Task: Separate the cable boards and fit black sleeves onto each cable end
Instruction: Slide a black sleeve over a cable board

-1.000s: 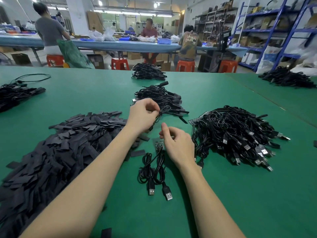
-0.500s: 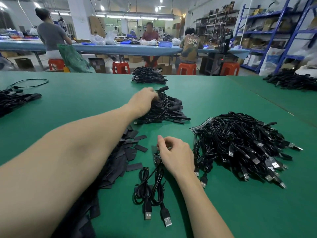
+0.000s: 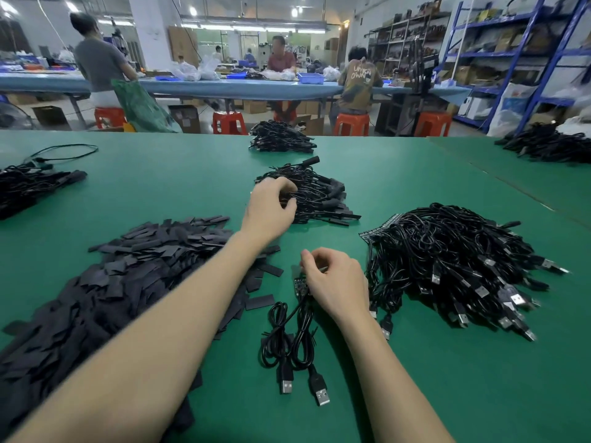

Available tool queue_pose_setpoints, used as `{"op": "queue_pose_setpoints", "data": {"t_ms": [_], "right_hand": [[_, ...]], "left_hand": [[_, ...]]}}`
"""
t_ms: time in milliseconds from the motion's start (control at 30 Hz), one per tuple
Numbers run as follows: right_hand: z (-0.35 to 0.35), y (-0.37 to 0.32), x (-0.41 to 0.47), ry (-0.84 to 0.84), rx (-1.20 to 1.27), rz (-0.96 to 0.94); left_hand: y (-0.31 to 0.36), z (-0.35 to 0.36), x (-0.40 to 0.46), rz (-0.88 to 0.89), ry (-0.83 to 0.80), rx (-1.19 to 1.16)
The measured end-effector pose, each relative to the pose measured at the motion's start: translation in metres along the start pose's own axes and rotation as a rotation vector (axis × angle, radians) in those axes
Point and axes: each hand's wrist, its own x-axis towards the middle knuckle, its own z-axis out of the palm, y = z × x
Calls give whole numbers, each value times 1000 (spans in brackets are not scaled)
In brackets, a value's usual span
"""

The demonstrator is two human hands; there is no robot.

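Left of the counter (image 3: 415,394): big heap of flat black sleeves (image 3: 105,282), loose and within easy reach of the left arm.

Left hand (image 3: 268,212) is out over the near edge of the finished pile (image 3: 310,199) of sleeved cables. Fingers are curled at the pile's edge; can't tell whether its grip holds a cable or nothing.

Centre: right hand (image 3: 335,282) has its grip pinched on the small joined boards (image 3: 300,284), thumb and fingers together over the top end. Two coiled cables (image 3: 287,340) trail from the boards toward the viewer, USB plugs (image 3: 303,390) lying flat on the counter.

Right: large unprocessed bundle (image 3: 454,260), USB ends fanned out to the right.

Read: one sleeved piece looks just dropped off, next pair is staged. Next move likely needs the left hand back at the boards to snap them apart, then a sleeve from the heap per end. Boards are small, so it needs a pinch on each side of the break line.
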Motion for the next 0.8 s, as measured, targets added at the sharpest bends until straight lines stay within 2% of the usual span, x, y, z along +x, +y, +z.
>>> {"op": "queue_pose_setpoints", "data": {"t_ms": [133, 267, 400, 500, 667, 800], "right_hand": [[-6, 0, 4, -57, 43, 21], [-27, -2, 10, -256, 50, 5], [-53, -8, 19, -414, -161, -24], [-52, -13, 15, -536, -193, 3], [-44, -21, 13, -556, -167, 55], [-48, -30, 9, -508, -214, 130]], "left_hand": [[10, 1, -63, -201, 28, -345], [11, 9, -94, -371, -31, -558], [16, 8, -93, -361, -43, -585], [14, 5, -96, -336, -72, -574], [15, -3, -94, -324, -62, -589], [18, -8, -90, -312, -95, -578]]}}
